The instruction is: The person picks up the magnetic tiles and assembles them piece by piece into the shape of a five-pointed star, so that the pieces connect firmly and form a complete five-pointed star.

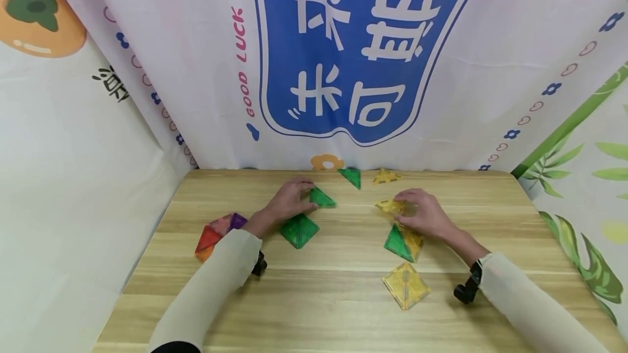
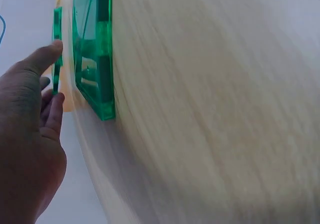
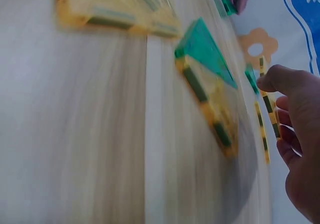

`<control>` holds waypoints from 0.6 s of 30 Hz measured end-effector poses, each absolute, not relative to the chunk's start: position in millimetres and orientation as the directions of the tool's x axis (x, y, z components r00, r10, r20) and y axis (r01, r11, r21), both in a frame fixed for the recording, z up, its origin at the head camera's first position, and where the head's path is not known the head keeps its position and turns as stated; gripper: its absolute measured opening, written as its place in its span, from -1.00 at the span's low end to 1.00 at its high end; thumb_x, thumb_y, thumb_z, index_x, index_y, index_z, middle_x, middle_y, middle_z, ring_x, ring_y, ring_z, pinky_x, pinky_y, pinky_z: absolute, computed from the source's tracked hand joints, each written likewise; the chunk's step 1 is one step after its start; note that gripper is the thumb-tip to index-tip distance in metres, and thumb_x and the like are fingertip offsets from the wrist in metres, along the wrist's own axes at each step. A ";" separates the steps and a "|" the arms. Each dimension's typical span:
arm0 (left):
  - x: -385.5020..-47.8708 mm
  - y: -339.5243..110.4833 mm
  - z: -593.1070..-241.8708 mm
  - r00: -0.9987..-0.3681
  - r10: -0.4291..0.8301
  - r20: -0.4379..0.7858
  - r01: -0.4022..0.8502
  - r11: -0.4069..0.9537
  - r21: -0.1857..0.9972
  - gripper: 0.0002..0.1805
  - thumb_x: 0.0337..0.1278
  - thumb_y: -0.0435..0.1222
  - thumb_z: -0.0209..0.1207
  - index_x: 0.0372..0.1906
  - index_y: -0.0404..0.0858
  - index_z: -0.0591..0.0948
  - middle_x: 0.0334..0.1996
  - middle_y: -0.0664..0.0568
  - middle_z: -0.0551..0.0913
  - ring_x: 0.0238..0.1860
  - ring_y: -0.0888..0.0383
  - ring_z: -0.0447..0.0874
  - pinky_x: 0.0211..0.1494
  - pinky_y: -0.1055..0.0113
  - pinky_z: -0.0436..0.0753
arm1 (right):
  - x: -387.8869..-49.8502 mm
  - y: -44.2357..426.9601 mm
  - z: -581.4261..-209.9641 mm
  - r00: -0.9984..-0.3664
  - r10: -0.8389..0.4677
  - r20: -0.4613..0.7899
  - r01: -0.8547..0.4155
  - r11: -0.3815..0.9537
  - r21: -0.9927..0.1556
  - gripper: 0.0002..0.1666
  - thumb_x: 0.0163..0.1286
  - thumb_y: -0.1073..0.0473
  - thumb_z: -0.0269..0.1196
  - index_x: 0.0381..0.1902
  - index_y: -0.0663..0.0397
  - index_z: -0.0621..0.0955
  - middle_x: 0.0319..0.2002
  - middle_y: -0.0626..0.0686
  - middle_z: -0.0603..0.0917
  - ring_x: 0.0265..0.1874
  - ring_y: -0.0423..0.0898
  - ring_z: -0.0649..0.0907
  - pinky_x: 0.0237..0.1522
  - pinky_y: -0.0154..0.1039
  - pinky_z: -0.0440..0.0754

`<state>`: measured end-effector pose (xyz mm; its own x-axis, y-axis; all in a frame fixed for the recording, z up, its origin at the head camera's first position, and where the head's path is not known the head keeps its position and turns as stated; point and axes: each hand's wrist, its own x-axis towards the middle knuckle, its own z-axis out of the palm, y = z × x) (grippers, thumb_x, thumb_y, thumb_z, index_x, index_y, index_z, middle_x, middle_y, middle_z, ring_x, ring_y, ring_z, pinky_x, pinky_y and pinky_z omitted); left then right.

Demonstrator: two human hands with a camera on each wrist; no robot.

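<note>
My left hand (image 1: 288,201) pinches a green triangular magnetic tile (image 1: 322,198) between thumb and fingers. In the left wrist view this green tile (image 2: 57,29) is seen edge-on, raised off the table. Just below that hand lies a green square (image 1: 299,231), apparently two triangles side by side. On the other side, my right hand (image 1: 424,215) grips a yellow triangular magnetic tile (image 1: 388,207), also held edge-on in the right wrist view. Close under the right hand, a green triangle (image 1: 398,243) lies against a yellow triangle (image 1: 413,242). Nearer the front is a yellow square (image 1: 405,286).
At the table's back edge lie a loose green triangle (image 1: 352,177) and a loose yellow triangle (image 1: 387,176). Left of the left forearm sits a cluster of red (image 1: 208,238), pink, orange and purple tiles, partly covered by the sleeve. A printed curtain (image 1: 196,97) hangs behind the wooden table (image 1: 324,298).
</note>
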<state>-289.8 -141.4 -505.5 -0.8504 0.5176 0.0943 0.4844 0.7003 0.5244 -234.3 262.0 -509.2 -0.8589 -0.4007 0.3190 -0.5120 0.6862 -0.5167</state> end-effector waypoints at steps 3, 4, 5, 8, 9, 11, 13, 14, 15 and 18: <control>-292.6 -142.8 -506.2 -0.817 0.568 0.104 0.533 0.672 0.515 -0.31 0.21 -0.14 0.52 0.35 -0.40 0.62 0.38 -0.18 0.58 0.40 -0.11 0.53 0.49 0.02 0.50 | -239.9 248.0 -509.9 -0.834 -0.449 0.320 -0.551 0.658 -0.513 -0.51 0.14 0.23 0.60 0.05 0.26 0.78 0.07 0.22 0.76 0.14 0.25 0.67 0.20 0.27 0.64; -293.3 -143.2 -506.4 -0.806 0.582 0.104 0.545 0.663 0.513 -0.32 0.21 -0.14 0.52 0.35 -0.39 0.62 0.37 -0.18 0.58 0.41 -0.11 0.53 0.50 0.02 0.50 | -242.0 243.4 -510.7 -0.827 -0.464 0.316 -0.561 0.651 -0.512 -0.51 0.15 0.23 0.60 0.05 0.25 0.78 0.07 0.20 0.76 0.14 0.23 0.67 0.19 0.25 0.64; -293.8 -143.8 -506.4 -0.799 0.593 0.102 0.552 0.655 0.517 -0.32 0.21 -0.15 0.52 0.35 -0.39 0.62 0.37 -0.19 0.58 0.41 -0.11 0.52 0.50 0.02 0.49 | -244.0 238.8 -511.6 -0.820 -0.481 0.311 -0.570 0.641 -0.513 -0.51 0.15 0.23 0.59 0.06 0.24 0.78 0.08 0.19 0.76 0.15 0.22 0.67 0.20 0.23 0.65; -294.4 -145.5 -507.1 -0.778 0.622 0.089 0.566 0.634 0.527 -0.34 0.22 -0.17 0.51 0.34 -0.39 0.63 0.36 -0.20 0.58 0.42 -0.13 0.50 0.51 0.00 0.48 | -250.2 225.9 -515.8 -0.796 -0.532 0.289 -0.598 0.618 -0.510 -0.51 0.16 0.21 0.58 0.07 0.21 0.79 0.09 0.15 0.75 0.17 0.19 0.66 0.22 0.20 0.64; -294.3 -146.2 -507.3 -0.772 0.630 0.084 0.570 0.627 0.531 -0.34 0.22 -0.18 0.51 0.35 -0.40 0.62 0.36 -0.20 0.58 0.42 -0.14 0.50 0.51 -0.01 0.48 | -251.8 221.7 -516.9 -0.788 -0.548 0.281 -0.607 0.610 -0.510 -0.51 0.17 0.21 0.58 0.08 0.19 0.79 0.10 0.14 0.75 0.18 0.19 0.66 0.23 0.20 0.63; -294.2 -147.4 -507.6 -0.760 0.645 0.073 0.575 0.616 0.539 -0.34 0.23 -0.19 0.51 0.36 -0.41 0.61 0.36 -0.21 0.58 0.43 -0.15 0.49 0.51 -0.02 0.48 | -254.5 214.0 -518.7 -0.769 -0.579 0.271 -0.624 0.588 -0.514 -0.51 0.18 0.20 0.57 0.09 0.18 0.78 0.11 0.14 0.75 0.20 0.18 0.65 0.25 0.20 0.62; -294.6 -148.0 -508.0 -0.750 0.658 0.065 0.581 0.608 0.542 -0.33 0.24 -0.20 0.51 0.36 -0.41 0.60 0.36 -0.21 0.58 0.43 -0.16 0.50 0.51 -0.01 0.48 | -257.0 206.5 -519.8 -0.749 -0.607 0.264 -0.642 0.568 -0.515 -0.52 0.19 0.21 0.56 0.09 0.18 0.78 0.12 0.14 0.74 0.20 0.18 0.65 0.26 0.19 0.61; -294.8 -148.2 -507.9 -0.746 0.663 0.062 0.582 0.604 0.544 -0.33 0.23 -0.21 0.51 0.37 -0.42 0.60 0.36 -0.22 0.58 0.43 -0.16 0.49 0.50 -0.02 0.49 | -258.2 203.0 -519.9 -0.741 -0.620 0.260 -0.648 0.557 -0.520 -0.53 0.20 0.21 0.55 0.09 0.18 0.78 0.13 0.14 0.74 0.21 0.18 0.64 0.27 0.19 0.61; -294.9 -148.5 -507.8 -0.745 0.665 0.058 0.580 0.601 0.550 -0.33 0.23 -0.22 0.51 0.37 -0.42 0.60 0.36 -0.22 0.58 0.44 -0.16 0.49 0.50 -0.01 0.49 | -259.6 199.6 -520.2 -0.731 -0.632 0.257 -0.656 0.546 -0.521 -0.53 0.21 0.22 0.54 0.09 0.18 0.78 0.13 0.14 0.74 0.21 0.17 0.64 0.27 0.18 0.60; -295.4 -148.4 -506.9 -0.738 0.674 0.045 0.574 0.591 0.568 -0.34 0.23 -0.26 0.51 0.37 -0.42 0.60 0.37 -0.22 0.58 0.44 -0.16 0.49 0.51 -0.02 0.47 | -264.0 190.1 -520.6 -0.703 -0.669 0.240 -0.676 0.524 -0.519 -0.56 0.24 0.23 0.52 0.09 0.18 0.78 0.15 0.11 0.73 0.23 0.15 0.63 0.30 0.16 0.59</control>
